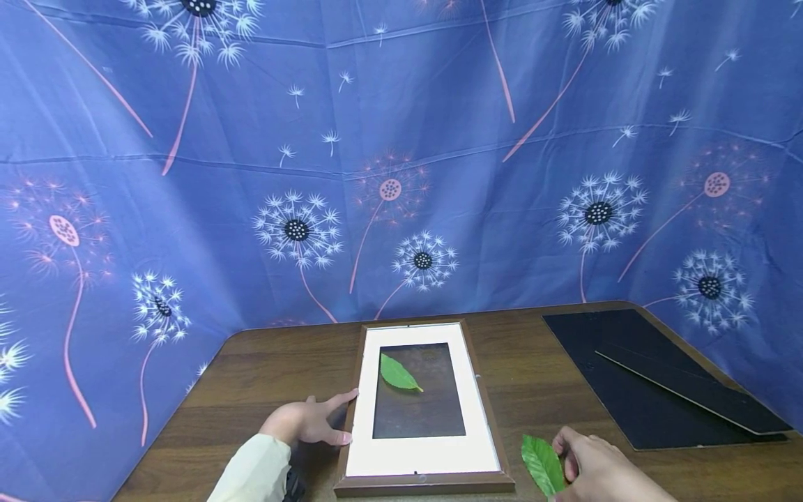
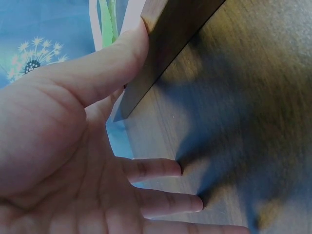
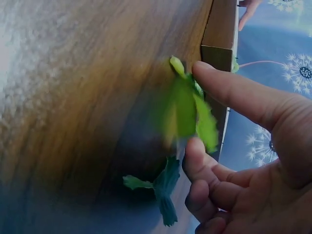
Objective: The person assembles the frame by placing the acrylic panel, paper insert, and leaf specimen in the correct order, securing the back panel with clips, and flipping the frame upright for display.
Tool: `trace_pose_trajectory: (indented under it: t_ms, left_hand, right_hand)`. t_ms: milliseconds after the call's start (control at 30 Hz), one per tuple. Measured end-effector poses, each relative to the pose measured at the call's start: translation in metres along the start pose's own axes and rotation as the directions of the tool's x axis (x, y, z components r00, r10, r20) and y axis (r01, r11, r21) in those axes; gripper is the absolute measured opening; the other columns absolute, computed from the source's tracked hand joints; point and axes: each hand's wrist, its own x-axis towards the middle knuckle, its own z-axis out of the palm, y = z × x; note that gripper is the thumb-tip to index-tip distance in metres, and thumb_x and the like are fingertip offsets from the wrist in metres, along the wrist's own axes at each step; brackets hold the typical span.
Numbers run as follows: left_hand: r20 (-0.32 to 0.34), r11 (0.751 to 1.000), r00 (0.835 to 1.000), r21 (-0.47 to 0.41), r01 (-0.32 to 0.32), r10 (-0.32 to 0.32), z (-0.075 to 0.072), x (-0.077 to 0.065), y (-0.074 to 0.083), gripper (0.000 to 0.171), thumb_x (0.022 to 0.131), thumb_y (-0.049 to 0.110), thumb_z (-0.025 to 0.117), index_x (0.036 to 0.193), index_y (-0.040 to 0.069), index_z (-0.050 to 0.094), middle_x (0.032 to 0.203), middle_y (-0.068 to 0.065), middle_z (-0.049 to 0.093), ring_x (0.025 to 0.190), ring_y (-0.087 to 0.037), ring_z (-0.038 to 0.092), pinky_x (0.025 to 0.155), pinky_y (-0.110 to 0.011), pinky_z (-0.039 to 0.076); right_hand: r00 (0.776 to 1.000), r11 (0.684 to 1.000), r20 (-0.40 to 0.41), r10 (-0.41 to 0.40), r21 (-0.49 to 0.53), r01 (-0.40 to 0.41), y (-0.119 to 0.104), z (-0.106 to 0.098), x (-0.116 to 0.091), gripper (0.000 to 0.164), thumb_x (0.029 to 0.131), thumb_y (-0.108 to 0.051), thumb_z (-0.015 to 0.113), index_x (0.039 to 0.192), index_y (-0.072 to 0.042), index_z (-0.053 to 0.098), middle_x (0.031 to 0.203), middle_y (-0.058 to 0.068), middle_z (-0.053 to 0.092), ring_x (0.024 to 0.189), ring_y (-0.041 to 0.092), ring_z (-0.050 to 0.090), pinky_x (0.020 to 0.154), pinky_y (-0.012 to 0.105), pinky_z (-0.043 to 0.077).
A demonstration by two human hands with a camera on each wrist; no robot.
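A brown wooden picture frame (image 1: pixel 433 484) with a white mat (image 1: pixel 423 457) lies on the table. One green leaf (image 1: pixel 398 373) is in the upper left of the mat's dark window, its stem pointing right. My left hand (image 1: pixel 310 422) touches the frame's left side with thumb and index finger; in the left wrist view the other fingers reach straight toward the tabletop. To the right of the frame, my right hand (image 1: pixel 596 464) pinches another serrated leaf (image 1: pixel 542 466). The right wrist view shows this held leaf (image 3: pixel 185 109) blurred, with a darker green leafy shape (image 3: pixel 165 190) below it.
At the right of the wooden table (image 1: pixel 276 369) lies a black board (image 1: pixel 590 348), with a narrow black flap (image 1: pixel 696 394) tilted up from it. A blue cloth (image 1: pixel 477 230) with dandelion prints hangs behind and beside the table.
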Motion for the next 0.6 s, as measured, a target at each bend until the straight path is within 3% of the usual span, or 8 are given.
trace_pose_trajectory:
  t_ms: [333,600]
  left_hand:
    - [0.004,1.000,1.000,-0.018,0.004,-0.004,-0.0010,0.0003,0.0007,0.085,0.088,0.034,0.079,0.158,0.020,0.034,0.151,-0.048,0.020,0.134,-0.070,0.027,0.094,-0.073,0.042]
    - [0.004,0.999,1.000,-0.044,-0.004,0.005,0.0008,0.0002,-0.0009,0.084,0.088,0.031,0.080,0.158,0.019,0.035,0.151,-0.048,0.018,0.136,-0.070,0.023,0.099,-0.076,0.035]
  right_hand:
    - [0.993,0.989,0.032,-0.112,0.097,0.109,-0.0009,-0.0058,-0.0032,0.032,0.078,-0.007,0.085,0.093,-0.005,0.056,0.069,-0.007,0.054,0.060,0.001,0.047,0.058,0.024,0.040]
    - [0.990,0.953,0.109,-0.089,0.300,0.053,-0.0053,-0.0074,-0.0067,0.020,0.081,-0.002,0.080,0.089,-0.006,0.061,0.070,0.001,0.060,0.062,0.011,0.056,0.056,0.025,0.044]
